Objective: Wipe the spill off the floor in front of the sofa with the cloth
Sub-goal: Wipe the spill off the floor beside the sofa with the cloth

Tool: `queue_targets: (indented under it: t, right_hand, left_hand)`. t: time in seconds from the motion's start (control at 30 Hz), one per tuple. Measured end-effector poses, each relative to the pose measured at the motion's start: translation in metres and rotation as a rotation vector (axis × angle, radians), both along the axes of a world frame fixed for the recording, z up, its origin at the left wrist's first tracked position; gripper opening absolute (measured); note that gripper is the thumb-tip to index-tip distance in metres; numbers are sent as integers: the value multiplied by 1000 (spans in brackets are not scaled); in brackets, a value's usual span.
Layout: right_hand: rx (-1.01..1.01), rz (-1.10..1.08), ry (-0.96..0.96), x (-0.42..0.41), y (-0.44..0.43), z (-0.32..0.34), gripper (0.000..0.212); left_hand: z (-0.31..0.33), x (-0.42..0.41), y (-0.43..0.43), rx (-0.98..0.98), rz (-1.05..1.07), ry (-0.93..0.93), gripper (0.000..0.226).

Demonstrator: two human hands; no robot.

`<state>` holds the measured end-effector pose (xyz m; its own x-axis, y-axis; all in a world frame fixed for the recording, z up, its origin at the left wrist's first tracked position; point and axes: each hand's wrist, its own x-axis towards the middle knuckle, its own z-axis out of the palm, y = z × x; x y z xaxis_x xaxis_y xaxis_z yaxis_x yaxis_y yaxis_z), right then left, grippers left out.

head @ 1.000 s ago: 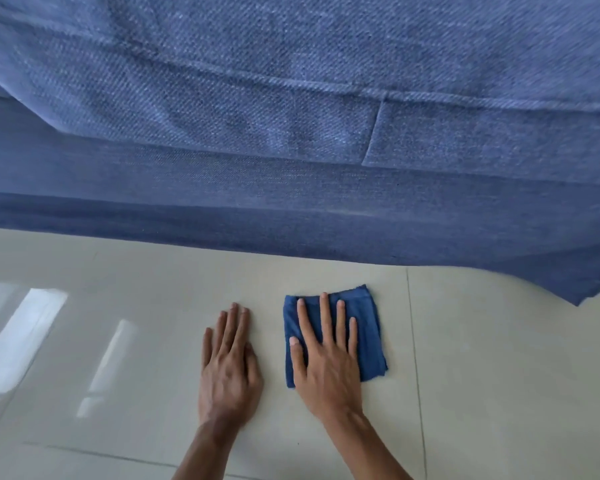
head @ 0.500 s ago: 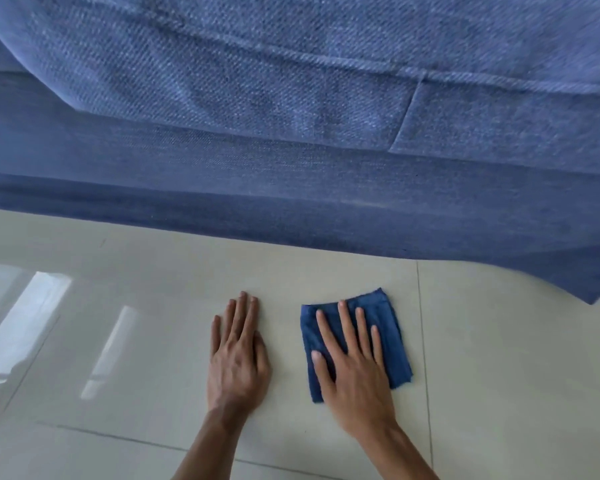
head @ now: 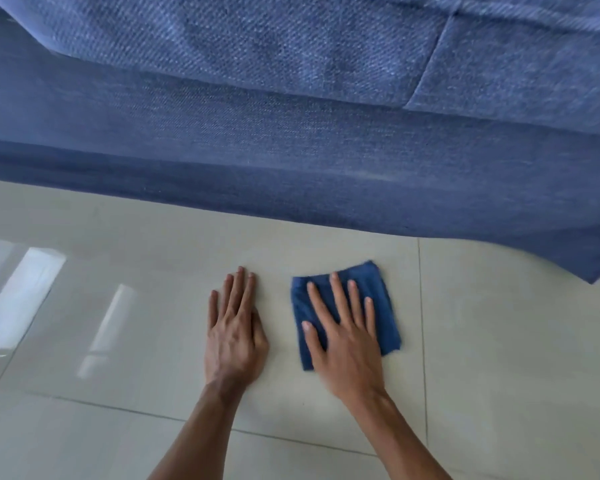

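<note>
A small folded blue cloth [head: 378,292] lies on the pale tiled floor [head: 499,341] just in front of the blue sofa [head: 291,150]. My right hand [head: 347,344] presses flat on the cloth with its fingers spread, covering the near half. My left hand [head: 234,330] rests palm down on the bare tile a little to the left of the cloth, holding nothing. No spill can be made out on the glossy tile around the cloth.
The sofa's base runs across the whole view just beyond my fingertips, and its corner hangs lower at the right [head: 596,268]. A tile joint [head: 421,306] runs right of the cloth. Window reflections [head: 25,292] shine on the left floor.
My right hand has slid the cloth a little to the right, away from my left hand. The left hand has stayed planted on the tile.
</note>
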<state>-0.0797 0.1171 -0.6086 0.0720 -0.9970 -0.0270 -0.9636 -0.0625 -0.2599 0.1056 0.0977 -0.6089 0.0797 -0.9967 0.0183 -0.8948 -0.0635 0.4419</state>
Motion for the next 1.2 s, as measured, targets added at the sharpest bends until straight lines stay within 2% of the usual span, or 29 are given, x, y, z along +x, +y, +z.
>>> queue_targets:
  t: [0.1,0.2,0.27,0.33,0.43,0.5,0.67,0.8,0.87,0.93,1.1,1.2]
  right_hand:
    - [1,-263,81,-48,-4,0,60]
    - [-1,-433,45,-48,-57,-3,61]
    - [8,-404,-1,-25,-87,-3,61]
    - [28,-285,0,3,-96,-2,61]
    - [7,-84,19,29,-84,1,59]
    - [-5,-26,32,20,-67,1,59]
    - [101,-245,67,-9,-35,6,65]
    - [176,-203,-226,-27,-37,35,61]
    - [166,-159,-243,-54,-21,45,62]
    - [175,-58,-176,-80,-2,48,65]
    - [215,86,-51,-109,7,55,68]
    - [182,159,57,-111,-5,61,56]
  left_hand:
    - [0,0,0,-2,3,7,60]
    - [0,0,0,2,-15,0,61]
    - [-1,0,0,6,-18,-11,61]
    - [0,0,0,13,-15,-17,61]
    - [1,-1,0,15,-11,-8,60]
    - [1,-1,0,11,-10,-2,60]
    - [2,-1,0,15,-22,-4,61]
    - [4,-2,1,20,-12,-19,61]
    - [10,-5,1,16,2,-38,59]
    - [22,-17,-1,-16,-79,-54,54]
    - [45,-68,6,15,-605,-122,50]
    - [49,-74,-8,18,-691,-203,42]
